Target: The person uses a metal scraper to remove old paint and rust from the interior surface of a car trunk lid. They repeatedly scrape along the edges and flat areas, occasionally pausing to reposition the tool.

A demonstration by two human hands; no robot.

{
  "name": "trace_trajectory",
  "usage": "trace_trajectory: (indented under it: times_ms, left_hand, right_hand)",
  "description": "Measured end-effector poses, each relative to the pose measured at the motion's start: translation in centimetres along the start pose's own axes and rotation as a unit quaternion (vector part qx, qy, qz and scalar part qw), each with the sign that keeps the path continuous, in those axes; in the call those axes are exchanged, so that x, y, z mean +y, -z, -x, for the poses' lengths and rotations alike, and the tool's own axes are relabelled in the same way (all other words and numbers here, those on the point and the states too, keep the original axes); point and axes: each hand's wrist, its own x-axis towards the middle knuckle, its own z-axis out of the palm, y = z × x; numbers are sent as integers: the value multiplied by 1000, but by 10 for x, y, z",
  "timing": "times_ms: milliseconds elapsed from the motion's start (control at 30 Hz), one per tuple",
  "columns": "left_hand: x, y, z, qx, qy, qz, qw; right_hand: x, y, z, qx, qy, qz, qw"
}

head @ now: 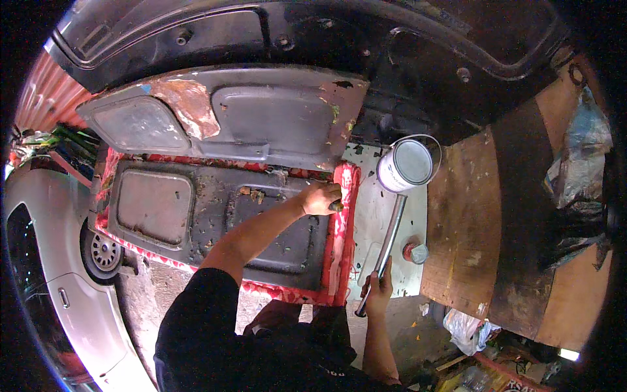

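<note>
My left hand [321, 198] is closed around a small dark, rounded object [336, 205], mostly hidden by the fingers. It rests at the right edge of a dark moulded panel [210, 215], beside a red bar with pale patches [345, 235]. In my right hand [379, 291] is a shiny metal tube [392, 230], gripped near its lower end and slanting up to the right. The tube's upper end lies just below a lidded metal paint can [411, 164] with a wire handle. A small container with a pale lid [416, 253] stands right of the tube.
A worn grey panel [274, 117] leans behind the dark one, below a large black vehicle panel [318, 34]. Wooden boards [460, 220] stand at the right, with plastic sheeting [583, 142] beyond. A silver car [68, 274] is at the left. Plastic bags [465, 330] lie lower right.
</note>
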Motion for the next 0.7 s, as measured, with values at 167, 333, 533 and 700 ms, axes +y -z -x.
trace_trajectory:
  times_ms: [167, 333, 533, 700]
  left_hand:
    - [-3, 1, -12, -45, -15, 2, 999]
    - [-23, -11, -22, -46, -18, -40, 998]
    - [-38, -32, -12, -47, 50, -25, 997]
    - [-38, -29, -18, 55, 60, -52, 995]
  right_hand:
    - [-8, -4, 6, -18, -15, 38, 999]
    - [-5, -5, 2, -37, -29, 42, 998]
    - [3, -6, -3, -39, -16, 37, 998]
    - [9, -11, -13, -45, 11, 39, 998]
